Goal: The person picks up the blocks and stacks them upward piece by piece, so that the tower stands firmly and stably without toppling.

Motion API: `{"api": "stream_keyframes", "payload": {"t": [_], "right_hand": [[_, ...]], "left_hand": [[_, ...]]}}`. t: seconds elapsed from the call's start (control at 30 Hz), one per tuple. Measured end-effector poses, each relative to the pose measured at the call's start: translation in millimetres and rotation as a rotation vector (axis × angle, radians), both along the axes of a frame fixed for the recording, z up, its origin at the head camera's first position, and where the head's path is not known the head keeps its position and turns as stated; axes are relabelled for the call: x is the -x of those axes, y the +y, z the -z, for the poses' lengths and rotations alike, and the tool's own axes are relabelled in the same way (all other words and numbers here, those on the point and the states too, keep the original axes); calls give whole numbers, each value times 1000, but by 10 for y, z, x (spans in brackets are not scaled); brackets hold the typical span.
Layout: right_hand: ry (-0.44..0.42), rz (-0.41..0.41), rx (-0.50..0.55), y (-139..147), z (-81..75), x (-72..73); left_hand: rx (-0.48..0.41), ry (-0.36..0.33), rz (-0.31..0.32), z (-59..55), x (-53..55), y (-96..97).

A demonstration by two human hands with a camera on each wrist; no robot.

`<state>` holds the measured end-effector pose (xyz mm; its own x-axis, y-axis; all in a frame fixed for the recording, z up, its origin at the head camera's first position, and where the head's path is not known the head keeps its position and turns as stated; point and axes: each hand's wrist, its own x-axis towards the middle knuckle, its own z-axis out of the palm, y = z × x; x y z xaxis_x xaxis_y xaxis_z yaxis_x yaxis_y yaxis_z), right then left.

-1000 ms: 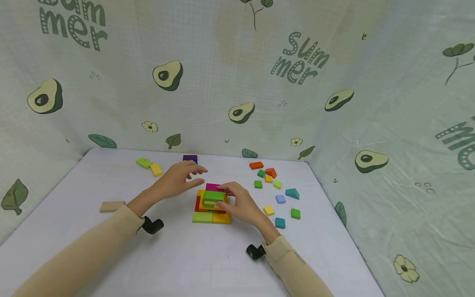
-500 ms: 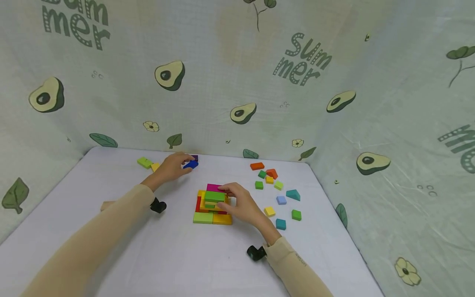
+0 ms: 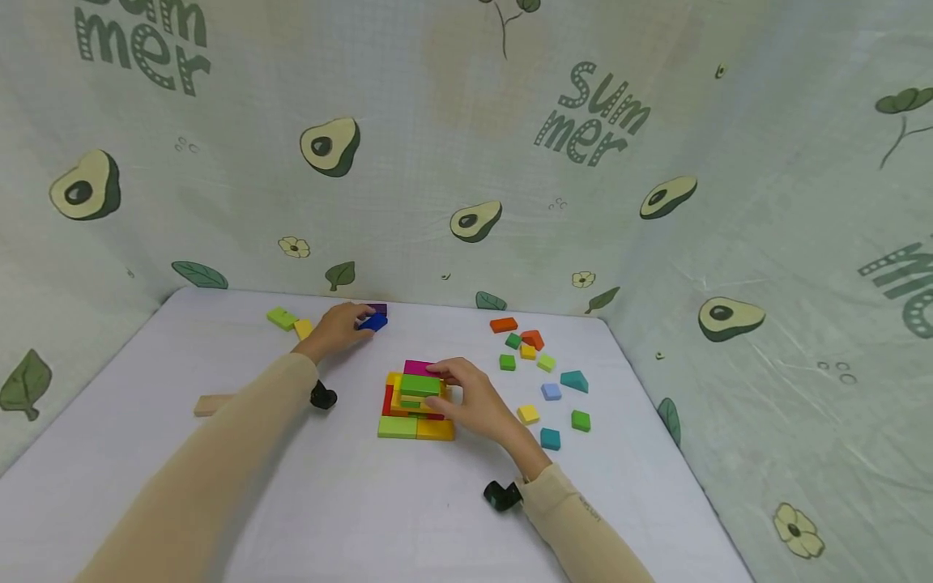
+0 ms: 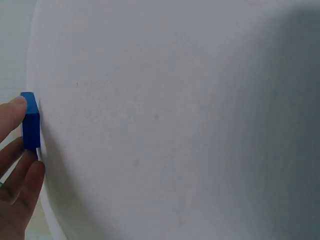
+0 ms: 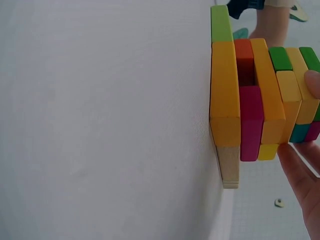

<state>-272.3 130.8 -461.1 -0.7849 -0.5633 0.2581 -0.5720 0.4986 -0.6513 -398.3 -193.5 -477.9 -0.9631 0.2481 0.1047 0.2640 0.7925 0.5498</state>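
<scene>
At the far side of the table my left hand (image 3: 337, 330) pinches a blue block (image 3: 374, 322) beside a dark purple block (image 3: 379, 308). The left wrist view shows the thumb on one face of that blue block (image 4: 31, 125) and the fingers at its other side. My right hand (image 3: 472, 398) holds the upper part of a stepped stack of coloured blocks (image 3: 435, 430). A green block (image 3: 419, 386) and a magenta block (image 3: 417, 368) lie on its top. In the right wrist view the thumb (image 5: 313, 84) touches the upper blocks, with fingers across from it.
To the right lie several small loose blocks, including a teal triangular block (image 3: 575, 380) and an orange block (image 3: 504, 325). A lime block (image 3: 280, 318) and a yellow block (image 3: 303, 328) lie left of my left hand. A plain wooden block (image 3: 211, 405) is partly behind the left sleeve.
My left hand has moved from beside the stack to the far blue block and taken hold of it. The blue block has barely shifted since half a second ago. My right hand stays on the stack.
</scene>
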Motion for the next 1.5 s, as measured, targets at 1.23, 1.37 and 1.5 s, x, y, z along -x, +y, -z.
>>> {"api": "stream_keyframes", "payload": {"t": [1.23, 1.37, 1.5], "right_hand": [[-21, -2, 7, -7, -3, 4], [-14, -12, 14, -4, 0, 11], [-8, -14, 25, -5, 8, 7]], "left_hand": [[23, 174, 253, -522, -704, 127], [7, 183, 315, -601, -883, 228], [-1, 190, 372, -608, -971, 314]]}}
